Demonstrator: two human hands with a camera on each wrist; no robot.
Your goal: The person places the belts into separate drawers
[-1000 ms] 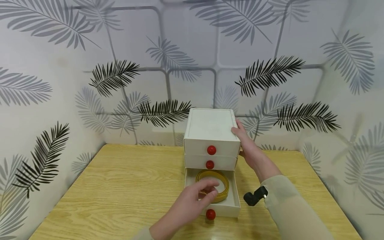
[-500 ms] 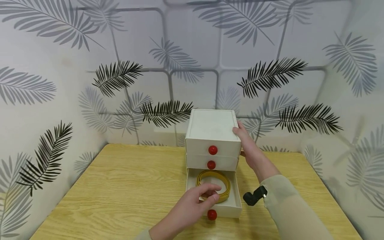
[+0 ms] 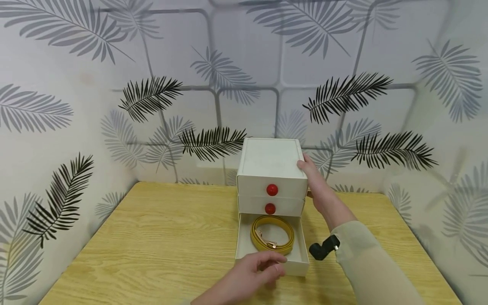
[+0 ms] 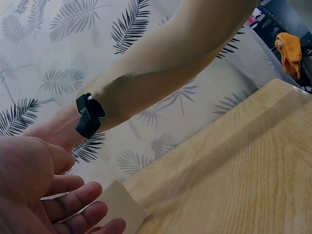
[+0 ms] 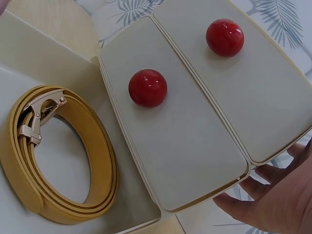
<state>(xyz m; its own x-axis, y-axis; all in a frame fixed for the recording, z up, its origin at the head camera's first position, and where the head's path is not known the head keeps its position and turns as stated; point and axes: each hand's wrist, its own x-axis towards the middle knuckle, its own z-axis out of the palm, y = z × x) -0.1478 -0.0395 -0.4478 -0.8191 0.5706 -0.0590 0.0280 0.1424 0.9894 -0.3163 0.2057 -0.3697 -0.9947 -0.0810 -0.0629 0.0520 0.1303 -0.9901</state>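
Note:
A coiled yellow belt (image 3: 286, 245) with a gold-coloured buckle (image 5: 36, 122) lies in the pulled-out bottom drawer (image 3: 303, 250) of a small white drawer box (image 3: 271, 159). My left hand (image 3: 253, 273) is at the front of that drawer, fingers loosely bent, and hides the drawer's knob. Nothing shows in its grasp in the left wrist view, where the palm and relaxed fingers appear. My right hand (image 3: 318, 186) rests against the box's right side, near the top edge. In the right wrist view its spread fingers (image 5: 239, 207) lie along that side.
Two shut drawers with red knobs (image 5: 147, 88) sit above the open one. The box stands on a wooden table (image 3: 164, 237) near the patterned wall (image 3: 248, 51). A black wrist camera (image 3: 324, 248) sticks out from my right sleeve. An orange cloth-like thing (image 4: 290, 53) hangs beyond the table.
My left hand has drawn back from over the belt to the drawer's front, uncovering the buckle and covering the bottom knob. The right hand stays at the box's side.

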